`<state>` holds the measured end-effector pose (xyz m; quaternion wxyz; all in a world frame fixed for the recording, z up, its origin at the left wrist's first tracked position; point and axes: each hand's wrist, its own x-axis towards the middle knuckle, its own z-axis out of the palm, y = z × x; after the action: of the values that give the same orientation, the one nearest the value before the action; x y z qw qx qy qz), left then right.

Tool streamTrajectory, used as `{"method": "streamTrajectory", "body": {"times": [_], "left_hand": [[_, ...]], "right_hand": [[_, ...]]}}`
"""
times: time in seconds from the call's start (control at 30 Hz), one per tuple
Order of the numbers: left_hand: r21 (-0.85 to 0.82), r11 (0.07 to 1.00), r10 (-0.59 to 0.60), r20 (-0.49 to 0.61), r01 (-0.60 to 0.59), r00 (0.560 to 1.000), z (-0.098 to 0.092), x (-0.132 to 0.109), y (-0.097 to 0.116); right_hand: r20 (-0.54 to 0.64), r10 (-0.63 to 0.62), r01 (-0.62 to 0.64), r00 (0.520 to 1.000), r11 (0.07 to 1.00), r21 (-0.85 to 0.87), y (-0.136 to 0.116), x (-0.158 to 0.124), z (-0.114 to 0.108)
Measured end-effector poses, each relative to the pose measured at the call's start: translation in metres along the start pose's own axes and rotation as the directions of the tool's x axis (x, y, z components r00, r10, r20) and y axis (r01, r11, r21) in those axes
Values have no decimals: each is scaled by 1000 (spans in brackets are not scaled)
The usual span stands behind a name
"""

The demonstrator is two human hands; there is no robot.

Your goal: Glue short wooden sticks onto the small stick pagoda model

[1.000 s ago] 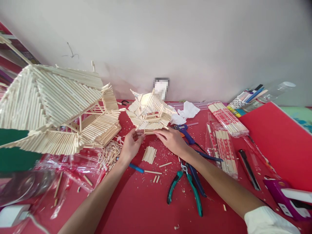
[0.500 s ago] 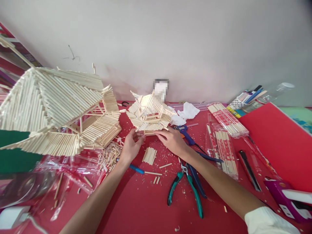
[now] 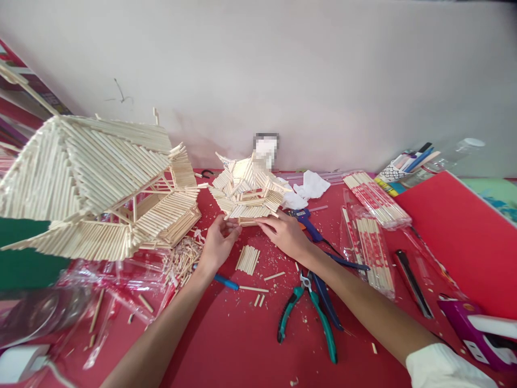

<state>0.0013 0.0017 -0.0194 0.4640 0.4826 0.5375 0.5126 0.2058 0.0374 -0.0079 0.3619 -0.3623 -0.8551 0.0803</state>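
Observation:
A small model of pale wooden sticks (image 3: 247,189) stands on the red table (image 3: 242,334) near the wall. My left hand (image 3: 217,242) pinches its lower front edge at the left. My right hand (image 3: 287,233) lies with fingers closed against the same bottom edge at the right. A short bundle of cut sticks (image 3: 247,258) lies just below my hands. A much larger stick-built roof model (image 3: 100,183) rises at the left.
Green-handled pliers (image 3: 309,312), a blue glue gun (image 3: 307,221), a blue-handled tool (image 3: 224,280), packs of chopsticks (image 3: 371,226), a utility knife (image 3: 407,269), crumpled tissue (image 3: 309,186), a red folder (image 3: 464,237), plastic wrappers (image 3: 113,280) and stick offcuts (image 3: 181,258) lie about.
Both hands stay on the small model's lower edge. The view has shifted slightly; nothing else has moved.

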Motion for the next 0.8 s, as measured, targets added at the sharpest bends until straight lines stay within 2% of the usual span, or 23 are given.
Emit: {"method": "streamTrajectory", "body": {"times": [0.8], "left_hand": [[-6,1000,3,-2,-3,1000,1,1,1]], "right_hand": [[-5,12,-12,1000,1000,17,0,1,1]]}}
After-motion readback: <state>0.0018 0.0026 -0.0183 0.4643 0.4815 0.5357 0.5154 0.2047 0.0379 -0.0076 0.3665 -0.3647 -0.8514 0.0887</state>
